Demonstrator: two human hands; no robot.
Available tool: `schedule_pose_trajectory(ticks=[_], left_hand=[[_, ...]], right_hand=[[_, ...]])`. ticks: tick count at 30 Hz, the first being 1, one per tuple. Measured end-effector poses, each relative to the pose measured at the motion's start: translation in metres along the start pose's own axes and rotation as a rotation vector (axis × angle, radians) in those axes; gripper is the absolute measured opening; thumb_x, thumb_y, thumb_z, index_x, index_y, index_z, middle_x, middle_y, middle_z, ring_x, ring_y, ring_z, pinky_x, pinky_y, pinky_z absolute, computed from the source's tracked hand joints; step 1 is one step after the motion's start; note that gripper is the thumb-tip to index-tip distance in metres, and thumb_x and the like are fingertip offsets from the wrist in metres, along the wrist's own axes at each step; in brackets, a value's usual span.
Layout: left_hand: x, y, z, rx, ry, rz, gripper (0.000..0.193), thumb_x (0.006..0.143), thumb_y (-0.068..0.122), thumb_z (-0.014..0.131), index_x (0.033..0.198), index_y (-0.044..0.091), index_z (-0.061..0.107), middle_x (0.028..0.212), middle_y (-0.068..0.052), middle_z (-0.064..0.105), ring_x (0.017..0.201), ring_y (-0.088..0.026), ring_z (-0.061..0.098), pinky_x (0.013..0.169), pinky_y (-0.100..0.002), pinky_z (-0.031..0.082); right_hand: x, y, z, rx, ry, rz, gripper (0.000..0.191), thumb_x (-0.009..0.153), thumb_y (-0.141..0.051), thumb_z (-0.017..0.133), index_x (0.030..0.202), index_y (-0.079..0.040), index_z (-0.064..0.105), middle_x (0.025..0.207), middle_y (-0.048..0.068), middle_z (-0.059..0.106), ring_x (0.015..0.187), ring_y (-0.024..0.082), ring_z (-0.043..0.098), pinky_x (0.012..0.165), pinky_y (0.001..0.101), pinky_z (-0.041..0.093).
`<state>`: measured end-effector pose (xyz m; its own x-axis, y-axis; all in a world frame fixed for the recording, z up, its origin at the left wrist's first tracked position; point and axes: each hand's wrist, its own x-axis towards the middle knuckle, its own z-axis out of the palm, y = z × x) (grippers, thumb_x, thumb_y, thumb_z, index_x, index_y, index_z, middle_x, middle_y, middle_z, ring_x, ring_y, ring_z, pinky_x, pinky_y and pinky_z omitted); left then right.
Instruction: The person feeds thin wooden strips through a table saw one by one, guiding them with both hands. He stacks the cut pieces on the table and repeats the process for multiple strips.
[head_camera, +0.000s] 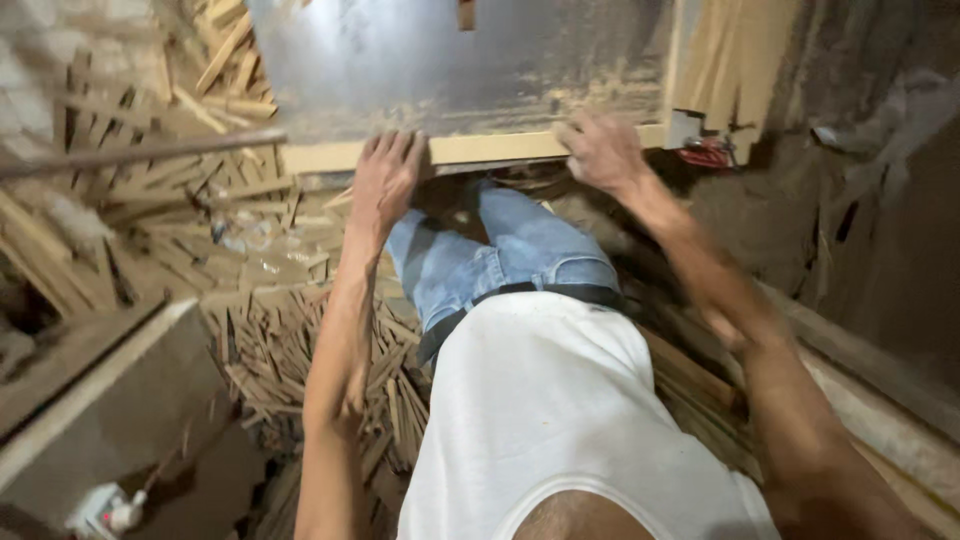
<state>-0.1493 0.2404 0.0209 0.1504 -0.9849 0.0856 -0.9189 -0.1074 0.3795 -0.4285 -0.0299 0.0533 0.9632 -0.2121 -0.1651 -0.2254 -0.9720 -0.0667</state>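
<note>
A pale wooden strip (480, 148) lies along the near edge of a dusty grey metal machine table (450, 60). My left hand (385, 178) rests flat on the strip's left part, fingers spread over the edge. On the strip's right part sits my right hand (600, 150), fingers curled over it. Below the hands I see my white shirt and blue jeans.
Heaps of thin wood offcuts (290, 350) cover the floor at left and under the table. A wooden bench edge (90, 390) stands at lower left. A red clamp-like part (708, 155) sits at the table's right corner. Planks (730, 60) lean at upper right.
</note>
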Motion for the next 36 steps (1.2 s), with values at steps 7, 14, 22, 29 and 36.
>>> schedule_pose_trajectory(ticks=[7,14,22,29,36], left_hand=[[0.033,-0.035,-0.003,0.069,0.013,-0.011,0.028,0.087,0.014,0.075,0.111,0.001,0.068,0.104,-0.015,0.069,0.096,-0.029,0.067,0.077,-0.042,0.056],[0.098,-0.019,0.007,0.072,0.095,0.110,0.046,0.064,0.018,0.064,0.106,-0.001,0.069,0.101,-0.015,0.068,0.091,-0.030,0.066,0.072,-0.042,0.056],[0.095,0.000,-0.001,-0.031,0.046,-0.019,0.041,0.086,0.012,0.065,0.125,-0.003,0.064,0.114,-0.017,0.066,0.110,-0.035,0.062,0.098,-0.049,0.050],[0.071,-0.015,-0.005,0.109,0.105,-0.100,0.051,0.088,0.008,0.060,0.139,-0.001,0.056,0.134,-0.020,0.058,0.127,-0.036,0.053,0.116,-0.051,0.039],[0.090,-0.028,0.004,0.049,0.117,-0.105,0.044,0.091,0.004,0.057,0.134,-0.006,0.056,0.127,-0.022,0.059,0.121,-0.038,0.055,0.107,-0.048,0.042]], right_hand=[[0.046,0.014,0.024,0.061,0.284,0.054,0.022,0.086,-0.004,0.072,0.103,-0.017,0.075,0.083,0.002,0.061,0.076,0.018,0.061,0.064,0.0367,0.053],[0.044,0.060,0.016,0.146,0.293,0.158,0.033,0.085,0.002,0.072,0.115,-0.012,0.075,0.093,0.007,0.063,0.089,0.027,0.063,0.077,0.0421,0.054],[0.042,0.038,0.013,0.057,0.322,0.179,0.041,0.088,0.001,0.072,0.127,-0.015,0.072,0.108,0.007,0.066,0.104,0.026,0.064,0.092,0.0543,0.053],[0.052,-0.004,-0.005,0.254,0.296,0.359,0.058,0.080,-0.016,0.082,0.136,-0.013,0.067,0.128,0.025,0.055,0.124,0.051,0.048,0.087,0.0598,0.049],[0.092,0.007,0.023,0.173,0.304,0.354,0.034,0.095,-0.026,0.085,0.125,-0.019,0.068,0.120,0.013,0.055,0.114,0.032,0.054,0.089,0.0520,0.052]])
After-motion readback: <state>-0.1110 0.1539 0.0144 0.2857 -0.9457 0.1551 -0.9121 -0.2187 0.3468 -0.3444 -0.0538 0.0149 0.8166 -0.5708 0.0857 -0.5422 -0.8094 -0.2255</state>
